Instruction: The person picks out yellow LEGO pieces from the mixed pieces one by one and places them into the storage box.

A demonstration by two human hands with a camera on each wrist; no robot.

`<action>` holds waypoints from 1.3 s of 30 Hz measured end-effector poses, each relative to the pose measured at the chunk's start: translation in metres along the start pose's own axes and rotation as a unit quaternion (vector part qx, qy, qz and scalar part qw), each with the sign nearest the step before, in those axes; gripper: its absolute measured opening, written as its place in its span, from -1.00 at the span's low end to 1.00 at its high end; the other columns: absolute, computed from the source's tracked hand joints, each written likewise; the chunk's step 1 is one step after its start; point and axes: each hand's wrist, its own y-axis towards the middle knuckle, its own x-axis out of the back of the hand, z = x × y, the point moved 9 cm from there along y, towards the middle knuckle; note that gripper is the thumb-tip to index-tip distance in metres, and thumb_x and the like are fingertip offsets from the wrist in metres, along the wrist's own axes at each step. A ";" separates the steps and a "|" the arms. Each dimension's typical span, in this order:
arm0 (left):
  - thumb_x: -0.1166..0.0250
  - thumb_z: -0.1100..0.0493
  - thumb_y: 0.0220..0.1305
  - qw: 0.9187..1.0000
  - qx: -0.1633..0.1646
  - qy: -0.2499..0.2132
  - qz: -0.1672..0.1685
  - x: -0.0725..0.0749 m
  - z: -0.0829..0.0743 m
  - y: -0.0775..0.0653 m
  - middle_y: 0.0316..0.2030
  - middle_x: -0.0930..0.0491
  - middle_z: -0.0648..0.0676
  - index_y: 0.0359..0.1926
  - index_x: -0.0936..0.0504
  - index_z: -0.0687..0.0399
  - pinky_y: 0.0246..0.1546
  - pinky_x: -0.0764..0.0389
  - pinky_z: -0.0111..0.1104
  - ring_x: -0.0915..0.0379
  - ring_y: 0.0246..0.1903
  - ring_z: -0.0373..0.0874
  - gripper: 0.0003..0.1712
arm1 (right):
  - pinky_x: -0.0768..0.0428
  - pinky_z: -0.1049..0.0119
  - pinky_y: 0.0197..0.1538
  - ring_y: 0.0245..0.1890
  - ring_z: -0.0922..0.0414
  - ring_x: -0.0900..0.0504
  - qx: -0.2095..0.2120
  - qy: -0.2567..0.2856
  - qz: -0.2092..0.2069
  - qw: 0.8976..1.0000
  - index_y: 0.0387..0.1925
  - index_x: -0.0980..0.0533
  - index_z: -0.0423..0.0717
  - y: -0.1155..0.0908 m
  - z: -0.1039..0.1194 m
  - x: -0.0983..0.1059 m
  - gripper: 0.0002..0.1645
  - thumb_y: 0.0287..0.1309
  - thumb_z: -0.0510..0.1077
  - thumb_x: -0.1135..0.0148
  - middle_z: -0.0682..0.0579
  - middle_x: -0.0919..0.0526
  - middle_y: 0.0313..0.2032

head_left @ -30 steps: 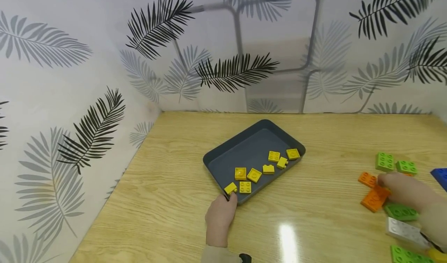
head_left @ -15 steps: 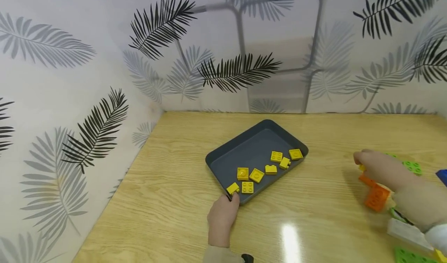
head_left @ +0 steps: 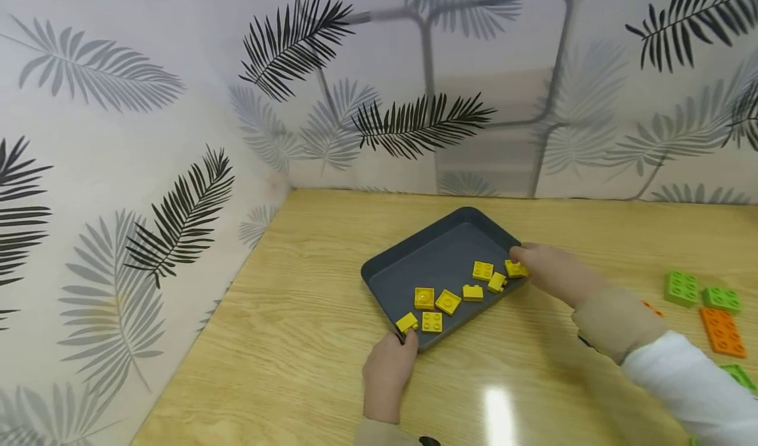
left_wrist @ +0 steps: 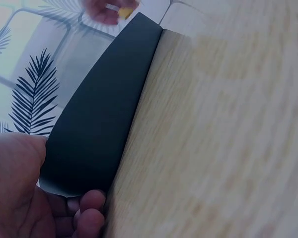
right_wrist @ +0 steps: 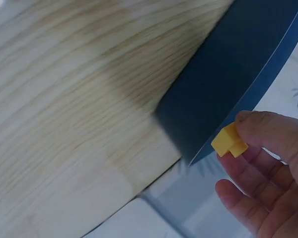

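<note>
A dark grey tray [head_left: 435, 248] lies slantwise on the table, with several yellow toy bricks [head_left: 448, 302] along its near side. My left hand [head_left: 389, 367] grips its near corner, and in the left wrist view the fingers [left_wrist: 92, 201] curl at the tray's lower edge. Over the right corner, my right hand [head_left: 556, 272] pinches a small yellow toy brick [right_wrist: 229, 141] between thumb and forefinger, close above the rim in the right wrist view. In the head view that brick is largely hidden by the fingers, beside another yellow brick [head_left: 514, 269] in the corner.
Green bricks [head_left: 681, 288] and an orange brick [head_left: 722, 332] lie on the table at the right; another green piece [head_left: 739, 377] shows beside the right sleeve [head_left: 681, 380]. The sleeve covers other pieces. A leaf-patterned sheet [head_left: 414, 71] stands behind the table.
My right hand has moved left from the loose bricks to the tray's right corner, carrying the yellow toy brick. My left hand keeps its grip on the tray. The head view has turned slightly right-to-left.
</note>
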 end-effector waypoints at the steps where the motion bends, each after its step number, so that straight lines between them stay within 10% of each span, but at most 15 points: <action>1: 0.05 -0.10 0.27 1.000 0.000 -0.001 0.000 0.000 0.000 0.000 -0.72 -0.25 0.00 -0.60 -0.35 0.04 -0.70 -0.15 -0.37 -0.17 -0.72 -0.15 -0.59 | -0.55 0.23 -0.36 -0.41 -0.02 -0.59 0.003 -0.003 -0.003 1.000 -0.25 -0.48 -0.29 0.004 0.005 -0.001 -0.63 -0.20 -0.52 -0.30 -0.15 -0.55 -0.32; 22: 0.03 -0.11 0.26 1.000 0.006 -0.008 -0.001 0.000 0.001 -0.002 -0.76 -0.20 -0.02 -0.67 -0.28 0.00 -0.72 -0.13 -0.36 -0.13 -0.75 -0.16 -0.56 | -0.54 0.23 -0.29 -0.28 -0.02 -0.58 0.016 -0.001 0.030 0.999 -0.14 -0.51 -0.25 0.060 0.042 -0.036 -0.60 -0.12 -0.45 -0.31 -0.16 -0.57 -0.22; 39: 0.05 -0.14 0.26 1.000 0.014 0.012 -0.003 0.000 -0.003 -0.004 -0.69 -0.28 0.03 -0.60 -0.35 0.06 -0.66 -0.17 -0.31 -0.22 -0.68 -0.10 -0.56 | -0.54 0.17 -0.35 -0.36 -0.08 -0.57 -0.002 0.018 0.032 0.999 -0.21 -0.45 -0.32 -0.025 -0.018 0.003 -0.60 -0.18 -0.47 -0.33 -0.19 -0.54 -0.29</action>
